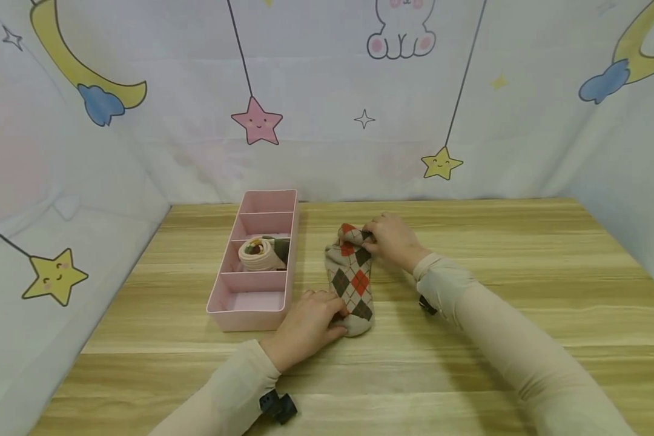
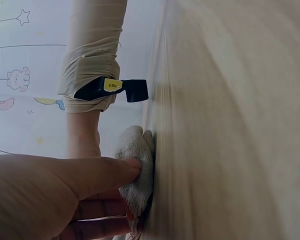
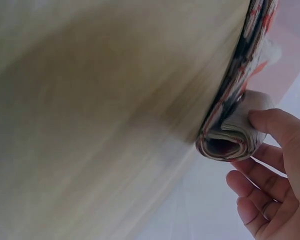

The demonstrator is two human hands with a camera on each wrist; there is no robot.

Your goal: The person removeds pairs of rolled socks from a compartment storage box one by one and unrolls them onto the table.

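Note:
A pair of beige argyle socks [image 1: 350, 281], with red and dark diamonds, lies lengthwise on the table, one layer over another. Its far end is folded over into a roll [image 3: 225, 145]. My right hand [image 1: 393, 239] pinches that roll, thumb on top; its other fingers curl loosely in the right wrist view. At the near toe end [image 2: 135, 170], my left hand [image 1: 310, 324] grips the fabric, its thumb pressed on the pale toe. Part of the left fingers is hidden behind the socks in the left wrist view.
Left of the socks stands a pink box [image 1: 214, 303] with several compartments in a row. One compartment holds a rolled cream sock bundle [image 1: 258, 254] with a dark green part. A printed cloth [image 1: 327, 151] hangs behind the wooden table [image 1: 496, 290].

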